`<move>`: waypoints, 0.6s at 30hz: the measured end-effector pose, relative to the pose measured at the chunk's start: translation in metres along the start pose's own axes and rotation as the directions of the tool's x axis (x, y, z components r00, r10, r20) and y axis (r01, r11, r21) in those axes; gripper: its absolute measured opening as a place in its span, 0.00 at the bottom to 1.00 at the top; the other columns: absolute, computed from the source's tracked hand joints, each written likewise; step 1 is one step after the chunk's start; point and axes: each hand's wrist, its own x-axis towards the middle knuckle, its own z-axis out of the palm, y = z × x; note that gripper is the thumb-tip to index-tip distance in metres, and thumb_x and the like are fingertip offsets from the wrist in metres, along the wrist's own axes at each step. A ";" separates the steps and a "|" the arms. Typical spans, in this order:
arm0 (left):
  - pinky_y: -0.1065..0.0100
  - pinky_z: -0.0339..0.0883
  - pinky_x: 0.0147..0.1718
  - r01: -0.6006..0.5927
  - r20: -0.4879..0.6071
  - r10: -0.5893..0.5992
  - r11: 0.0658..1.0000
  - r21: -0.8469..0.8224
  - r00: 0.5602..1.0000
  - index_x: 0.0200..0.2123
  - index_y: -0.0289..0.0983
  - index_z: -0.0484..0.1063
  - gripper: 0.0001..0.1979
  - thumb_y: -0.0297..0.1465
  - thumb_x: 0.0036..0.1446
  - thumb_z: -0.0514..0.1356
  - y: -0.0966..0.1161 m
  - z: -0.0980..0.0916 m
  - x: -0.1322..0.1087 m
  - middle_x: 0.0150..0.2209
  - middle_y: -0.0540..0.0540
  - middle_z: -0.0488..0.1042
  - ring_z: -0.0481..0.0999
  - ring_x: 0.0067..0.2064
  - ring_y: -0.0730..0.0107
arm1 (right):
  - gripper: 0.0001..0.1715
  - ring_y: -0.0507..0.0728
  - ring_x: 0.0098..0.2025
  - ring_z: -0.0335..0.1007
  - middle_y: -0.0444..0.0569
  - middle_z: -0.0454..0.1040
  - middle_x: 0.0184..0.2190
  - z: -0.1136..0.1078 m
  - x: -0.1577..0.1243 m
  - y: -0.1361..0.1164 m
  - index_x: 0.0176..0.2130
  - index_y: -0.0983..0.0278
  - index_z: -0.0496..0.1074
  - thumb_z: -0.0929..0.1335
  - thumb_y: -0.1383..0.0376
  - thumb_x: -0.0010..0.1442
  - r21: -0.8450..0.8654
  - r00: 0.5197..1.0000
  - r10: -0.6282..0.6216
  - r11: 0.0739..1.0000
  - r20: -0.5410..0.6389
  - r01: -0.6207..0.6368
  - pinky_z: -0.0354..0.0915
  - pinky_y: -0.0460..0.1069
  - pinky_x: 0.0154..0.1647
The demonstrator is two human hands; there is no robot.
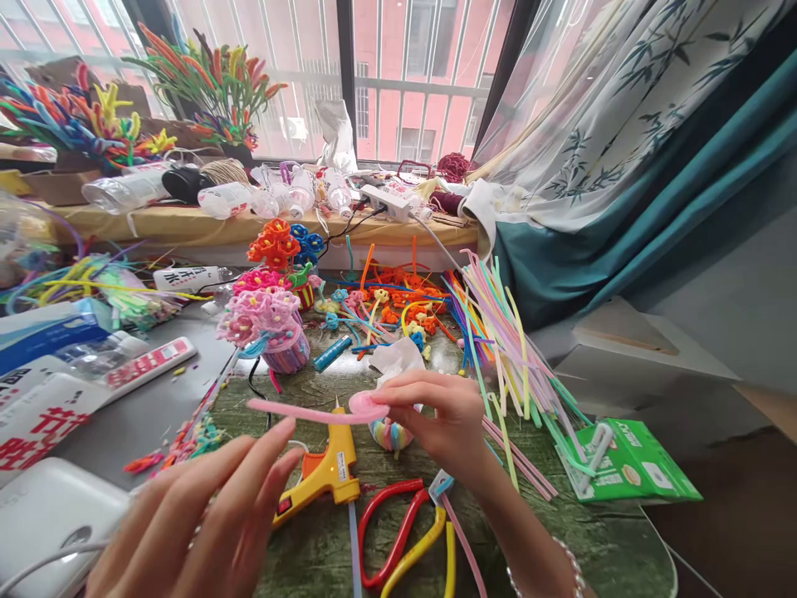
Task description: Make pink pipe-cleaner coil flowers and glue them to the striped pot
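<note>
Right hand [436,423] closed, thumb and fingers pinching the flat coiled end of a pink pipe cleaner [317,413], held up over the mat. Straight tail runs toward 9 o'clock, its tip just above the left hand [199,519]. Left hand open, fingers spread, nothing visible in it, its lower part cut off by the frame edge.

Yellow hot glue gun [327,469] stands between the hands, nozzle up, just under the pipe cleaner. Red-and-yellow-handled pliers [398,531] lie at 5 o'clock from the coil. Striped ball [389,436] just under the right fingers.

Fanned pastel pipe cleaners [504,349] crowd 2 o'clock from the right hand; pink flower pot [267,332] at 11. Open room: bare green mat [311,561] at 6, running toward its curved edge at lower right.
</note>
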 end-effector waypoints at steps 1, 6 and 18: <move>0.58 0.65 0.46 -0.080 -0.013 0.081 0.994 0.069 0.997 0.64 0.48 0.65 0.31 0.24 0.61 0.64 0.001 0.000 0.008 0.44 0.45 0.80 0.78 0.43 0.55 | 0.09 0.58 0.37 0.82 0.48 0.85 0.35 0.000 0.000 0.000 0.42 0.56 0.83 0.72 0.68 0.63 -0.005 1.000 -0.010 1.000 0.002 0.010 0.76 0.52 0.37; 0.57 0.67 0.43 -0.248 0.002 0.250 0.959 0.139 0.968 0.65 0.45 0.65 0.27 0.25 0.64 0.59 0.005 0.010 0.030 0.43 0.43 0.80 0.78 0.41 0.57 | 0.12 0.57 0.35 0.83 0.48 0.85 0.35 0.000 0.001 -0.001 0.40 0.56 0.83 0.73 0.72 0.62 0.037 1.000 -0.028 0.999 0.004 0.028 0.76 0.50 0.35; 0.66 0.71 0.44 -0.246 0.124 0.250 0.968 -0.049 0.960 0.53 0.37 0.73 0.14 0.25 0.65 0.57 0.007 0.013 0.039 0.41 0.45 0.82 0.81 0.39 0.64 | 0.07 0.54 0.25 0.78 0.47 0.84 0.33 0.003 -0.001 -0.003 0.37 0.55 0.84 0.76 0.68 0.58 0.360 0.978 0.203 0.911 0.039 -0.203 0.71 0.47 0.23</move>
